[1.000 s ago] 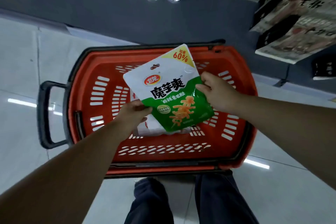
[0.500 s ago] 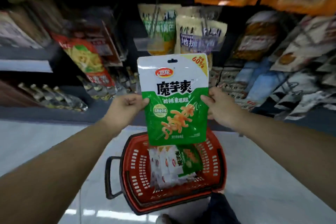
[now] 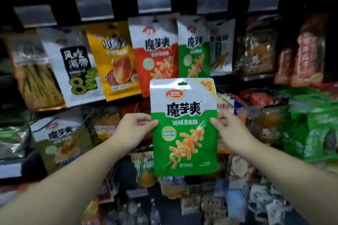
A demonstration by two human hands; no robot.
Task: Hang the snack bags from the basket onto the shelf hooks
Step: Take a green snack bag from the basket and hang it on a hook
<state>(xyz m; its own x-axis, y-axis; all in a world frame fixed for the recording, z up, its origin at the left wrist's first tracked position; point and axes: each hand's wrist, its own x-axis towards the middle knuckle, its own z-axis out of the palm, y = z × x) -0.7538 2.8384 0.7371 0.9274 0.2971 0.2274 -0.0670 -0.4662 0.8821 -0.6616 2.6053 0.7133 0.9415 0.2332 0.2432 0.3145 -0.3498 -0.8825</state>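
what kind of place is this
Most likely a shop's snack aisle: rows of snack bags hang from hooks, blank price tag holders sit above them, and both hands hold a green bag for hanging.

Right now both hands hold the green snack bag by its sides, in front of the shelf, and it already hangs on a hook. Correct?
Not quite. The head view shows the green snack bag held by the left hand and right hand below the matching hanging bag, not yet on any hook.
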